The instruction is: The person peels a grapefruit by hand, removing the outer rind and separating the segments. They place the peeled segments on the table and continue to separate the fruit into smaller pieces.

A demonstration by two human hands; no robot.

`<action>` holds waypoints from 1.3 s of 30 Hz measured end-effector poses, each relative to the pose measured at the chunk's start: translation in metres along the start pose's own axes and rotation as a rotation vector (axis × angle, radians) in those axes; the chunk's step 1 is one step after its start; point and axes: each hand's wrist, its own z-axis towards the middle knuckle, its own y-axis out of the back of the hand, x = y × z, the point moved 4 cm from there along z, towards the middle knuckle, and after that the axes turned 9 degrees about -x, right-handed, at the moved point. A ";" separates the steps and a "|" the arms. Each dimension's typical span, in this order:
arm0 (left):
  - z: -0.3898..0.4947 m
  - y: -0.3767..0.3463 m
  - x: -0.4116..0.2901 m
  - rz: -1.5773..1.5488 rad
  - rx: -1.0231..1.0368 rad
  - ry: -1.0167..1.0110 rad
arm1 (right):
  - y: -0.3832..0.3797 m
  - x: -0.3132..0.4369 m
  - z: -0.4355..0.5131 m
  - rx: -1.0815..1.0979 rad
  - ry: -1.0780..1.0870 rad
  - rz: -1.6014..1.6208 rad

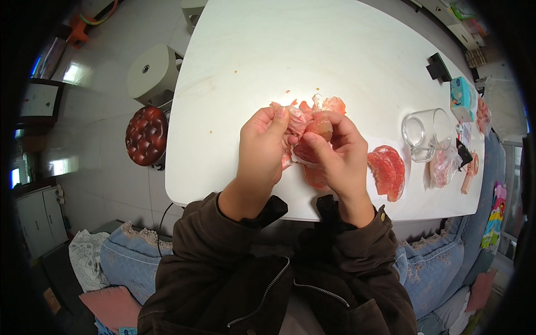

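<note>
My left hand (268, 140) pinches a pale, crumpled piece of membrane (297, 119) between thumb and fingers. In my right hand (341, 153) is a peeled-looking piece of red pomelo (320, 127), held against that membrane. Both hands meet above the white table. Beneath them, partly covered, lie more red pomelo pieces (305, 152) and scraps of membrane (333, 104). Right of my right hand, a large curved pomelo segment (387, 172) rests on a white sheet.
A clear glass jug (425, 134) stands to the right on the white table (234, 37). Near it are a plastic bag (443, 167), a tissue pack (461, 98), a black stand (438, 68) and a pink handheld fan (470, 172). Stools (146, 136) line the left side.
</note>
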 end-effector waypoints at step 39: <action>-0.006 -0.013 -0.009 0.052 0.165 -0.048 | 0.003 -0.001 0.009 0.160 -0.064 0.174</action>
